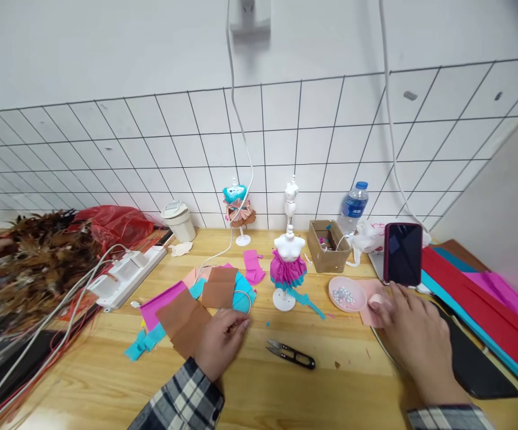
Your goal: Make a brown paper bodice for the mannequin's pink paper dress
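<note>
My left hand [223, 343] rests on the table at the edge of the brown crepe paper pieces [185, 319], its fingers curled in; whatever they may hold is hidden. At the right, my right hand [420, 334] reaches to a small pale pink piece of paper [379, 303], which its fingertips grip. Beside it stands a pink dish [347, 294] with small pale beads. Between the hands is a small white dress form [289, 263] in a magenta and blue ruffled skirt, a blue strip trailing from it. Black thread snips [291, 353] lie in front of it.
Behind stand a dressed mini form [240, 209], a bare one [291, 197], a cardboard box [329, 246], a water bottle [354, 208] and a phone [402, 254]. Coloured sheets [487, 298] lie right. A power strip [129, 278], cords and brown feathers [35, 263] are left.
</note>
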`<state>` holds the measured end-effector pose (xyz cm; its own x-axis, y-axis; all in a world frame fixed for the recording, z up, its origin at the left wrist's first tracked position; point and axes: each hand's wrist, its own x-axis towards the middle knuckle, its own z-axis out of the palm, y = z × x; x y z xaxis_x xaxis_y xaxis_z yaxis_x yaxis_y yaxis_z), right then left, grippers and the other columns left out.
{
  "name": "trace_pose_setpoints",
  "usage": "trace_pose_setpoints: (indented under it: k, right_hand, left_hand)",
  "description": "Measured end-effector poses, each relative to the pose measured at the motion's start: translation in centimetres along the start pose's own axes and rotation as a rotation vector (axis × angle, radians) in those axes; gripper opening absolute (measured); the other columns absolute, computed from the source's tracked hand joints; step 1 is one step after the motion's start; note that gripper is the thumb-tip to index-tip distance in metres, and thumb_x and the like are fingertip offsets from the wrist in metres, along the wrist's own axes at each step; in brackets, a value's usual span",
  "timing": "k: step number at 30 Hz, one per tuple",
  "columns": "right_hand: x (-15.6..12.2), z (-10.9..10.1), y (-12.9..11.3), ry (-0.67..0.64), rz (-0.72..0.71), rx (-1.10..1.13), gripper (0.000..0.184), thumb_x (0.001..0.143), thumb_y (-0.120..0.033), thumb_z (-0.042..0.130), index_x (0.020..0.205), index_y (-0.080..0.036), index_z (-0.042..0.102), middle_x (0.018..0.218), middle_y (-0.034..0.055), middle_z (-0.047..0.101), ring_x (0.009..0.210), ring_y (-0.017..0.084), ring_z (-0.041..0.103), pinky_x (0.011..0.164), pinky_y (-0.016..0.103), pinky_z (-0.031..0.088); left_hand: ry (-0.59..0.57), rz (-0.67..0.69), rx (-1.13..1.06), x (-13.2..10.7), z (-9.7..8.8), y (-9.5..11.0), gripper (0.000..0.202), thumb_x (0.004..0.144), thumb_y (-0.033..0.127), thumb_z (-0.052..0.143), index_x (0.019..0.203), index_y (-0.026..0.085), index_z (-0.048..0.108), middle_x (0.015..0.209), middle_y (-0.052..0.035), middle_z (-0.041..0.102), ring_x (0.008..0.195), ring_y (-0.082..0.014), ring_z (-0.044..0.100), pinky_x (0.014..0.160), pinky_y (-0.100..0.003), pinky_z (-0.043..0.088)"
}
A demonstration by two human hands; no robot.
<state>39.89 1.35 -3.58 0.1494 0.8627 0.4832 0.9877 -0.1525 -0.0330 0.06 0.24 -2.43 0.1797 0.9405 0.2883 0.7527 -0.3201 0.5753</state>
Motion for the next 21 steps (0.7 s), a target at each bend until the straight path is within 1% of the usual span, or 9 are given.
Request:
trace_pose_setpoints:
  k: [1,2,5,8,10,13,16,19,21]
  right_hand:
    - [-0.4,-0.5,-1.0,0.053,-0.012,0.042,0.046,0.093,-0.041,0.044,0.126,-0.012,0.058,0.117,0.0187,0.065,0.101,0.035,0.056,0.079,0.048,0.046]
    - [-1.0,-1.1,-2.2,0.062,-0.084,0.127,0.041,0.094,-0.04,0.045,0.122,-0.013,0.059,0.112,0.0166,0.067,0.095,0.032,0.057,0.079,0.046,0.046]
    - [-3.5,-2.7,-7.0,-0.067,-0.456,0.46,0.023,0.095,-0.032,0.048,0.105,-0.021,0.065,0.095,0.0083,0.07,0.09,0.024,0.06,0.081,0.039,0.047]
    - [-6.0,-3.1,-11.5,-0.199,-0.584,0.63,0.028,0.088,-0.033,0.062,0.115,-0.025,0.063,0.101,0.0058,0.068,0.091,0.023,0.06,0.081,0.036,0.048]
    - [-6.9,-2.7,-13.0,-0.23,-0.649,0.646,0.031,0.084,-0.022,0.065,0.116,-0.027,0.063,0.1,0.0038,0.068,0.088,0.021,0.06,0.078,0.034,0.048]
    - [-7.1,-1.7,-12.8,-0.197,-0.716,0.608,0.034,0.082,-0.006,0.059,0.106,-0.028,0.067,0.095,0.0014,0.07,0.084,0.019,0.061,0.075,0.033,0.047]
    - [-6.5,-0.6,-11.1,-0.18,-0.654,0.568,0.033,0.083,-0.004,0.054,0.1,-0.028,0.069,0.098,0.0016,0.071,0.088,0.021,0.061,0.079,0.036,0.046]
    - [-5.8,-0.1,-9.8,-0.199,-0.573,0.498,0.027,0.088,-0.009,0.052,0.1,-0.025,0.069,0.102,0.0044,0.071,0.092,0.023,0.061,0.082,0.04,0.046]
    - [-5.4,0.1,-9.4,-0.206,-0.553,0.471,0.024,0.09,-0.012,0.05,0.101,-0.024,0.068,0.104,0.0053,0.071,0.094,0.024,0.061,0.084,0.041,0.046]
  left_hand:
    - [-0.011,0.031,0.017,0.2,-0.2,0.0,0.028,0.094,0.036,0.048,0.086,0.019,0.068,0.081,-0.0059,0.069,0.078,-0.0189,0.062,0.072,-0.032,0.048]
    - [-0.022,0.06,0.039,0.4,-0.5,0.0,0.028,0.095,0.036,0.047,0.087,0.02,0.068,0.083,-0.006,0.069,0.081,-0.0191,0.062,0.074,-0.032,0.048]
    - [-0.036,0.081,0.16,1.0,-2.3,-0.4,0.027,0.095,0.035,0.047,0.092,0.021,0.069,0.09,-0.0064,0.069,0.086,-0.0201,0.062,0.08,-0.034,0.047]
    - [-0.05,-0.025,0.375,0.7,-5.1,-1.8,0.026,0.087,0.042,0.057,0.101,0.023,0.069,0.101,-0.0069,0.068,0.095,-0.0249,0.061,0.084,-0.039,0.046]
    - [-0.086,-0.131,0.5,-0.4,-6.9,-2.8,0.033,0.079,0.046,0.065,0.103,0.024,0.068,0.108,-0.0082,0.066,0.102,-0.0289,0.058,0.087,-0.042,0.044]
    - [-0.181,-0.265,0.57,-2.5,-8.7,-3.7,0.037,0.074,0.045,0.069,0.105,0.026,0.068,0.118,-0.0085,0.064,0.111,-0.0325,0.055,0.088,-0.046,0.041]
    - [-0.175,-0.261,0.541,-3.6,-9.1,-3.6,0.043,0.08,0.044,0.064,0.121,0.031,0.063,0.129,-0.0077,0.06,0.117,-0.0324,0.051,0.092,-0.047,0.038]
    - [-0.09,-0.118,0.474,-1.9,-8.5,-2.9,0.05,0.09,0.045,0.052,0.135,0.025,0.051,0.134,-0.0107,0.056,0.122,-0.0277,0.049,0.099,-0.042,0.036]
    - [-0.092,-0.071,0.475,0.3,-7.6,-2.8,0.047,0.089,0.041,0.055,0.132,0.022,0.055,0.13,-0.0114,0.059,0.121,-0.0276,0.05,0.1,-0.041,0.035]
